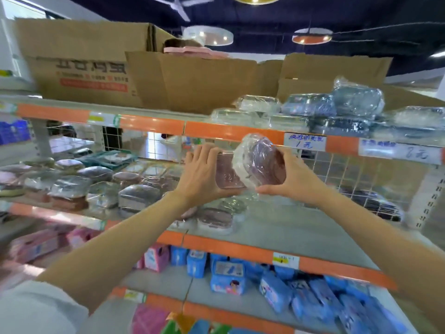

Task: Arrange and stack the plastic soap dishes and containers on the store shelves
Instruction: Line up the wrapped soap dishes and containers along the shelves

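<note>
Both hands are raised in front of the middle shelf [277, 227]. My left hand [204, 174] grips a pink plastic soap dish [225, 174] from its left side. My right hand [296, 177] holds a purple-brown soap dish wrapped in clear film [260, 162], tilted on edge against the pink one. Rows of wrapped soap dishes [101, 186] in pink, brown and grey fill the left half of the middle shelf. More wrapped dishes [216, 219] lie just below my hands.
Blue and clear wrapped containers [337, 112] are piled on the upper shelf at right, behind handwritten price tags [304, 142]. Open cardboard boxes [192, 78] stand on the upper shelf. Blue and pink packs [289, 285] fill the lower shelf. A wire mesh backs the middle shelf.
</note>
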Action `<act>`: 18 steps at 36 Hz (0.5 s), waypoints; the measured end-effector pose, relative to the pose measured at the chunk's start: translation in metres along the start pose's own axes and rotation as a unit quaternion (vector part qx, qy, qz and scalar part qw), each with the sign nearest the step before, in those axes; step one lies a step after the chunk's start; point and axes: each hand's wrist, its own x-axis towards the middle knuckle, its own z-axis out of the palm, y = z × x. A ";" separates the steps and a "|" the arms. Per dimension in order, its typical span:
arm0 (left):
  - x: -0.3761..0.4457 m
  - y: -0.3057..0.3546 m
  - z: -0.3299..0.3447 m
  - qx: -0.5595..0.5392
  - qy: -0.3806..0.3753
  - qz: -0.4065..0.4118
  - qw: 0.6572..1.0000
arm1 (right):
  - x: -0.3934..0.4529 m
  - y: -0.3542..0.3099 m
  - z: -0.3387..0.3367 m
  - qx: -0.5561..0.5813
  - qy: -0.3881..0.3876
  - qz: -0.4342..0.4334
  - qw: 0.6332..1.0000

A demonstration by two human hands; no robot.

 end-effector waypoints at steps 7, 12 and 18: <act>-0.027 0.003 0.038 0.008 -0.215 -0.042 0.976 | -0.023 0.041 0.040 -0.071 -0.104 0.066 0.990; -0.039 -0.009 0.071 -0.018 -0.293 -0.101 0.951 | -0.024 0.070 0.053 -0.103 -0.119 0.133 0.978; -0.045 -0.031 0.112 -0.034 -0.343 -0.120 0.931 | -0.008 0.096 0.063 -0.136 -0.133 0.177 0.966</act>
